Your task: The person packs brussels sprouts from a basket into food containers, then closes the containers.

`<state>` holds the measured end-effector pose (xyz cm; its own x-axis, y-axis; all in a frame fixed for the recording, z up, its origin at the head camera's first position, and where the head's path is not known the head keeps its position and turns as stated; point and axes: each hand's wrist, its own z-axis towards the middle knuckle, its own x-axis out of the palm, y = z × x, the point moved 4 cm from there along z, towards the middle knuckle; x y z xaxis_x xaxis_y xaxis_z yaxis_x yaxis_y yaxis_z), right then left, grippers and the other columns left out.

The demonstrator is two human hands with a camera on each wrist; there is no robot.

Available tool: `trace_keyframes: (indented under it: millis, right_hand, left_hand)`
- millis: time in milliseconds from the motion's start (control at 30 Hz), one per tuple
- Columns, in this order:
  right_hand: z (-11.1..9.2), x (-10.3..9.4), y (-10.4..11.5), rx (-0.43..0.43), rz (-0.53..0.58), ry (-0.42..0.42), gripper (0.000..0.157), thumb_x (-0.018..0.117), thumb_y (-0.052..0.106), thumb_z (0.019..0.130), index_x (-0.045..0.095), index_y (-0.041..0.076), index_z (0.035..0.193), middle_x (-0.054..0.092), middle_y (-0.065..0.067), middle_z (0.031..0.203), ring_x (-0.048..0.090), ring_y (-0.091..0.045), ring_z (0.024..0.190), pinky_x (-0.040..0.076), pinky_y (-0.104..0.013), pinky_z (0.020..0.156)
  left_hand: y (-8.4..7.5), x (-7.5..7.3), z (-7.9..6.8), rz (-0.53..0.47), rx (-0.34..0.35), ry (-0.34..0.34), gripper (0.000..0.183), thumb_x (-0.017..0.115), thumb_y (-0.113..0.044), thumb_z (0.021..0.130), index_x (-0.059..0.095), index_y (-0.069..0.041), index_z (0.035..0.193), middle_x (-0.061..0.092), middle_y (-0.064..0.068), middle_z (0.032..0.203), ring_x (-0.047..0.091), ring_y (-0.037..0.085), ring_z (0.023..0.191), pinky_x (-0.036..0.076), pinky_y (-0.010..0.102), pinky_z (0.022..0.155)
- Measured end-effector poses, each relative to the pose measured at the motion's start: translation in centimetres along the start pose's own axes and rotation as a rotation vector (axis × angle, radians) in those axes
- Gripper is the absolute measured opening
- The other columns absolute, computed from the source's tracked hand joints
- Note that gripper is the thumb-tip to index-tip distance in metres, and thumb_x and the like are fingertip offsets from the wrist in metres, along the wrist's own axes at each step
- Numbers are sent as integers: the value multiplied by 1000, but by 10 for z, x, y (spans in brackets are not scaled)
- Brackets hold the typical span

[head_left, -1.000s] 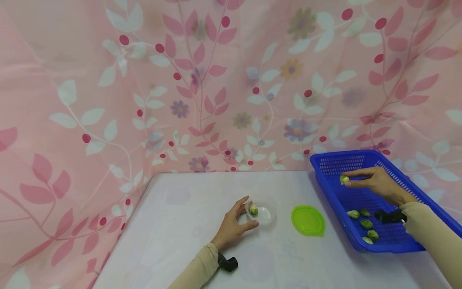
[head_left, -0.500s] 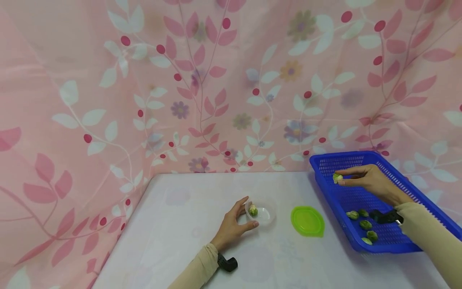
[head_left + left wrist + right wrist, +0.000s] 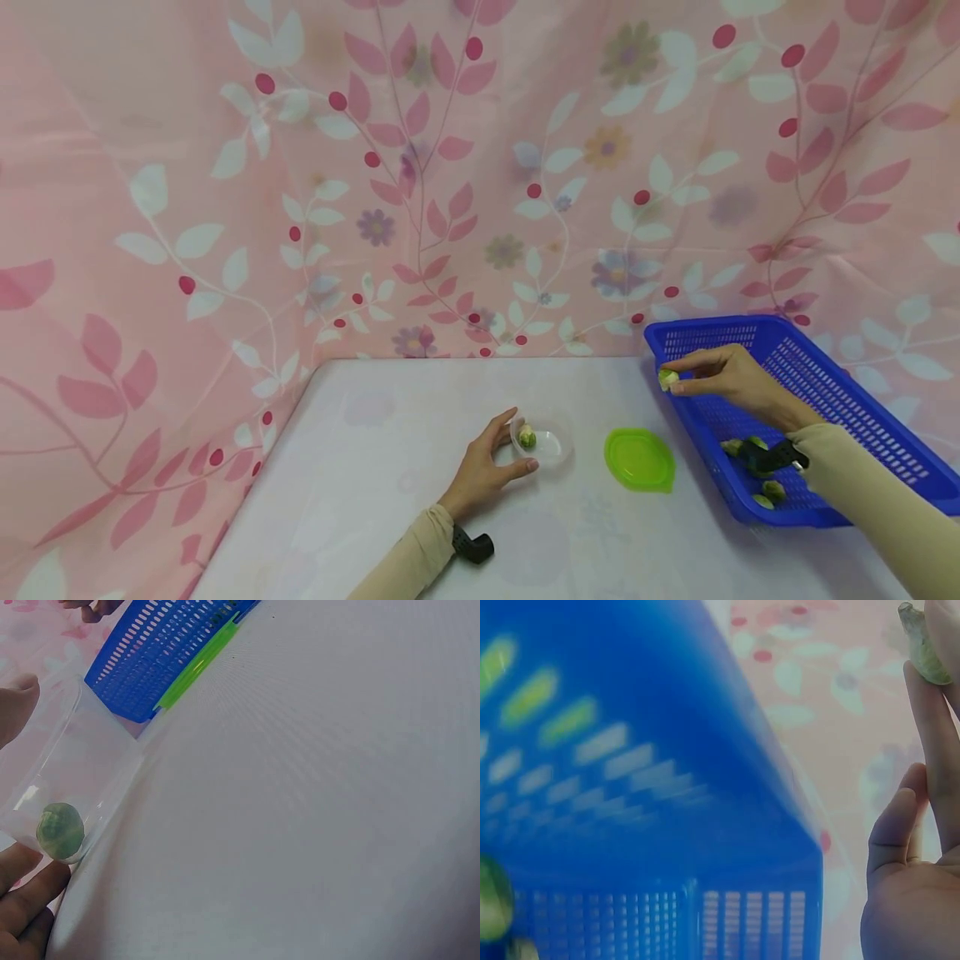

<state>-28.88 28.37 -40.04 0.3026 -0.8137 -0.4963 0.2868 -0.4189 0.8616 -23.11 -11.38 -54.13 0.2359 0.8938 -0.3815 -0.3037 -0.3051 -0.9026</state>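
My right hand (image 3: 738,385) pinches a Brussels sprout (image 3: 667,380) between thumb and fingertips, above the left rim of the blue basket (image 3: 708,467). In the right wrist view part of that sprout (image 3: 928,652) shows at the top right. My left hand (image 3: 483,468) holds a small clear plastic container (image 3: 555,448) on the table, thumb on the near side and fingers on the far left. One Brussels sprout (image 3: 527,437) lies inside at the container's left; the left wrist view shows it low against the wall, near the fingers (image 3: 37,896).
A green lid (image 3: 640,460) lies flat between container and basket. Several more sprouts (image 3: 774,492) sit in the basket's near left part, partly hidden by the black wrist camera (image 3: 772,456). Behind the white table (image 3: 360,467) hangs a pink floral cloth (image 3: 450,167).
My right hand has moved left with its sprout, from over the basket's inside to its left rim. The left hand, container and lid have stayed put.
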Motion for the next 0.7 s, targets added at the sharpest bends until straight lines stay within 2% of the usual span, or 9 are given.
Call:
trace_keyframes:
  millis: [167,367,600,700]
  right_hand:
    - [10,19,10,-16,11,8,34,84,14,92,78,1,123,81,3,111,67,-17,92,59,-25,79]
    - [22,40,21,-57,64,70,34,84,11,91,79,1,123,80,-2,117,71,-15,105,60,-26,84]
    - [33,67,30,-80,69,95,32,89,12,87,82,6,117,80,-3,111,61,-16,80,49,-24,66]
    - [37,77,33,-76,69,105,32,90,14,85,83,8,116,80,-4,110,59,-16,77,49,-23,65]
  left_hand:
    - [-1,-2,1,2,-7,-2,92,87,-33,91,35,-16,166,58,7,157,59,24,142,39,53,123]
    - [0,-2,1,-4,-24,-2,93,87,-35,91,35,-17,166,57,5,158,58,23,143,40,53,123]
    - [-1,-1,0,-12,-22,7,93,87,-34,91,35,-17,166,58,6,158,58,25,143,39,53,123]
    - [-2,-1,-1,-15,-23,7,92,87,-33,91,35,-18,166,57,7,158,58,25,143,40,53,123]
